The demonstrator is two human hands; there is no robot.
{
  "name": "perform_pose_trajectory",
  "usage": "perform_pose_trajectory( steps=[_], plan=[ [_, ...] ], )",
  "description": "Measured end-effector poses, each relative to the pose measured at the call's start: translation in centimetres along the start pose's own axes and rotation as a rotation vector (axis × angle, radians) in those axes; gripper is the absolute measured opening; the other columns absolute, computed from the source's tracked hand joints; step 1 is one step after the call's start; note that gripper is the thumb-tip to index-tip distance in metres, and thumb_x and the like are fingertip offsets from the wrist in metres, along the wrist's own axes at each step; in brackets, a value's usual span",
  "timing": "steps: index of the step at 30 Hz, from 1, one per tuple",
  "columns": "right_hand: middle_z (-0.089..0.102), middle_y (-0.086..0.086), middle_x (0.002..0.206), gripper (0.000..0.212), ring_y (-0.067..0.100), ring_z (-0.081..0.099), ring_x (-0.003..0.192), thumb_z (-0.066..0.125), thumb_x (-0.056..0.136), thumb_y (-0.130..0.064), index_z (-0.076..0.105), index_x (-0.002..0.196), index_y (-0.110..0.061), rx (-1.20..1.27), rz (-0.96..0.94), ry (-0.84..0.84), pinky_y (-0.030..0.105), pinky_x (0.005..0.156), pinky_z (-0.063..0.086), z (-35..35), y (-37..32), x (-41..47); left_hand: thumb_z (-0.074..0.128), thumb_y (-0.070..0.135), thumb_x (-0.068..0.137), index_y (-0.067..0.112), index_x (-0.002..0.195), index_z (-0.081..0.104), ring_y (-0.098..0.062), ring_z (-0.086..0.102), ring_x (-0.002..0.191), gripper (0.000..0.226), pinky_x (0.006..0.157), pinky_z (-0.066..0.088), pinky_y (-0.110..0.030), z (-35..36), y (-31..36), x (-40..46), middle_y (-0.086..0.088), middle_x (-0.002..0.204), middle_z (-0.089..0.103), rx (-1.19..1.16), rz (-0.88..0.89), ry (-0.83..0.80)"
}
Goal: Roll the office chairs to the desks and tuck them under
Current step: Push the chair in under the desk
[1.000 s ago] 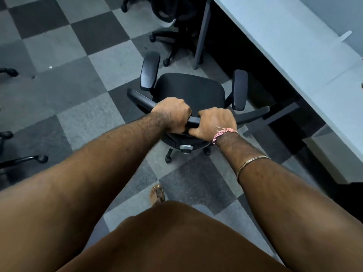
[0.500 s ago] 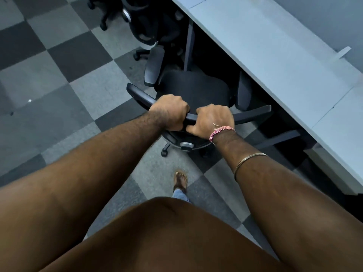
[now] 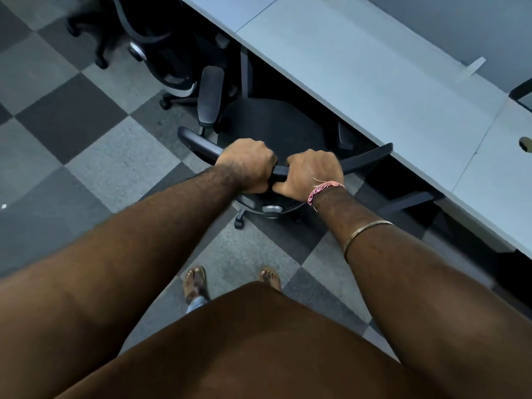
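Now, hands: the left hand [image 3: 247, 165] and the right hand [image 3: 312, 174] sit close together on the top rail of the backrest, a small gap between them.
Left fingers: curled over the rail, knuckles up, gripping it.
Right fingers: wrapped round the rail too, thumb tucked beneath.
Chair: the office chair [image 3: 273, 125] stands with its black seat partly under the front edge of the desk [image 3: 359, 70]; the right armrest is mostly hidden below that edge, while the left armrest [image 3: 211, 95] is out in the open beside the desk leg.
Backrest: the rail is clear of the desk, its right end just at the desk's front edge.
Base: a silver hub and one caster show beneath the hands, on the floor [image 3: 95, 168] of grey and dark checkered carpet tiles.
Wrist: a pink thread band [image 3: 322, 190] and a thin metal bangle [image 3: 365, 231] on the right forearm.
Feet: two sandalled feet just behind the chair.
Neighbour: another chair [image 3: 161, 44] stands near the desk's far end, on the left.
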State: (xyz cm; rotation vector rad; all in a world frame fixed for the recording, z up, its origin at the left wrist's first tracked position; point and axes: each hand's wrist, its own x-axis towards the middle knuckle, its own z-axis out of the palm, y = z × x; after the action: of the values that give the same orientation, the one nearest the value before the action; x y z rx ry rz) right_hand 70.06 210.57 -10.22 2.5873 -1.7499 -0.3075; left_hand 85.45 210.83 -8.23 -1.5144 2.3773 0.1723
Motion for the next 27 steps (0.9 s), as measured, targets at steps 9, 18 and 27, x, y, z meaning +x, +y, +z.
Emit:
perform_pose_trajectory(
  steps=[9, 18, 27],
  plan=[
    [0.064, 0.000, 0.069, 0.050, 0.027, 0.061, 0.065, 0.051, 0.068, -0.073, 0.065, 0.077, -0.025, 0.051, 0.195, -0.032, 0.032, 0.060, 0.044, -0.6, -7.8, -1.8, 0.063, 0.044, 0.086, 0.027, 0.075, 0.052, -0.022, 0.055, 0.065, 0.023, 0.063, 0.049, -0.035, 1.7, -5.4, -3.0, 0.006, 0.066, 0.048, 0.065, 0.210, -0.023],
    [0.059, -0.002, 0.064, 0.048, 0.025, 0.054, 0.059, 0.051, 0.071, -0.074, 0.052, 0.068, -0.026, 0.085, 0.316, -0.035, 0.032, 0.059, 0.044, -0.9, -12.5, -4.3, 0.061, 0.047, 0.086, 0.026, 0.077, 0.059, -0.020, 0.059, 0.066, 0.023, 0.068, 0.059, -0.038, 2.5, -7.5, -5.3, 0.005, 0.070, 0.056, 0.126, 0.347, -0.023],
    [0.055, -0.003, 0.061, 0.050, 0.024, 0.054, 0.059, 0.049, 0.070, -0.076, 0.056, 0.070, -0.027, 0.050, 0.312, -0.027, 0.031, 0.058, 0.043, -1.2, -10.8, -4.0, 0.062, 0.048, 0.086, 0.025, 0.079, 0.059, -0.020, 0.056, 0.065, 0.024, 0.064, 0.053, -0.036, 2.1, -6.8, -3.9, 0.005, 0.070, 0.054, 0.129, 0.395, 0.001]
  ],
)
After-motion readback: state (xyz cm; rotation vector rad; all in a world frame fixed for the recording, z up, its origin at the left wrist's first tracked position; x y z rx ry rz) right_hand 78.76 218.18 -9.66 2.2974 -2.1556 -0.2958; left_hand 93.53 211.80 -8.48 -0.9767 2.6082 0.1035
